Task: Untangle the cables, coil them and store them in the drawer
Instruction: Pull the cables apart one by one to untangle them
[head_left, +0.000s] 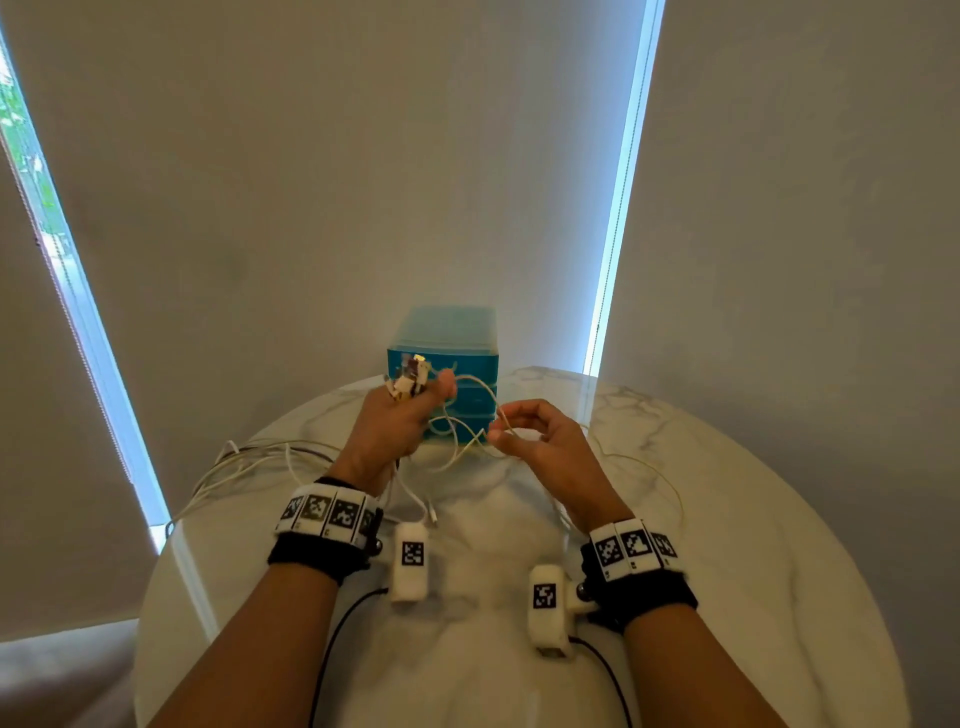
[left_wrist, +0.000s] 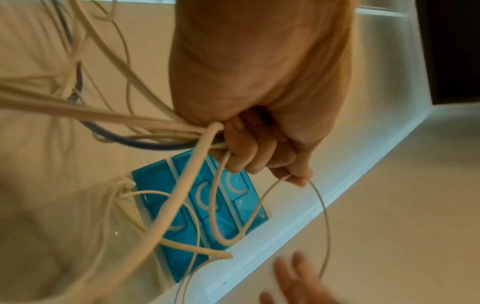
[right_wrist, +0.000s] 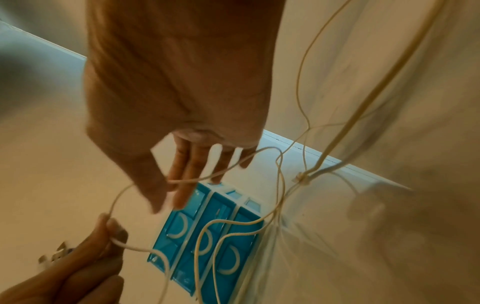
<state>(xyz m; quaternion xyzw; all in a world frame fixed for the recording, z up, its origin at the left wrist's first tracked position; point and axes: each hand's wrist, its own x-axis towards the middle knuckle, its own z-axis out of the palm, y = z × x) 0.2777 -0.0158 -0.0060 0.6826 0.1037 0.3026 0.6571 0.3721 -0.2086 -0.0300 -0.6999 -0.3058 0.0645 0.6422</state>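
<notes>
Both wrists sit low in the head view, each strapped with a marker band, and the hands are raised over the round marble worktop (head_left: 727, 493) doing the untangle bit. Left hand (head_left: 395, 421) is closed in a fist round a whole bundle of white cables (left_wrist: 182, 197) plus one dark blue cable (left_wrist: 145, 144), with the plug ends (head_left: 410, 376) sticking out the top of the fist. Right hand (head_left: 545, 441) is way looser: the right wrist view shows its fingers (right_wrist: 192, 166) mostly straight, with one thin white cable (right_wrist: 207, 179) draped across them and maybe lightly nipped by the thumb, can't tell for sure. The rest of the cables trail off over the left side of the worktop and down near the wrists. Blue drawer unit (head_left: 444, 358) is at the far edge, all three drawers looking closed. If it were me, I'd keep the left fist as the anchor and run the thin strand through the right fingers toward its free end, not yank it, because there's a little knot (right_wrist: 301, 179) on the right that will probably cinch tighter under tension. Feed slack into it first, then pull one cable fully clear before coiling anything.
</notes>
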